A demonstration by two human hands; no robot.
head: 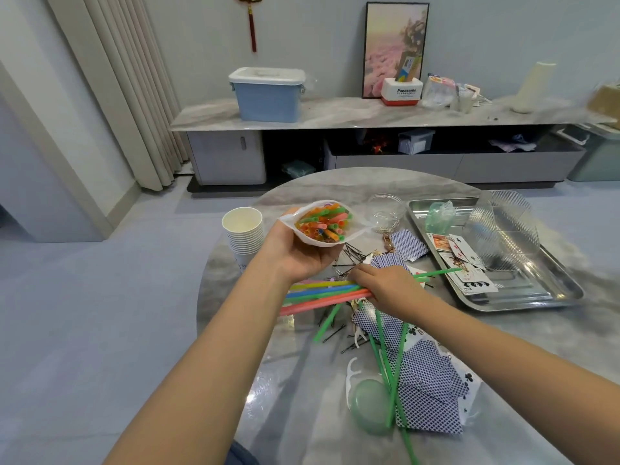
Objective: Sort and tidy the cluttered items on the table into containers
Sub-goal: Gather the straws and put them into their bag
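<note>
Coloured plastic straws [322, 292] gathered under right hand [385, 285], its grip unclear, left hand [302, 251] gripping white straw-filled pouch [323, 223]; next: lift and slot into pouch mouth.

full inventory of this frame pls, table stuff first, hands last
bag of straws: one, clear, multicolour straws inside, held above table
loose straws: several, green, near table edge
straw bundle: several, mixed colours, mid table
paper cups: one stack, white, table left
playing cards: many, blue backs, scattered
metal tray: one, silver, table right
hairpins: many, dark, centre
storage box: one, blue, on cabinet
left hand: holds bag
right hand: grips bundle
</note>
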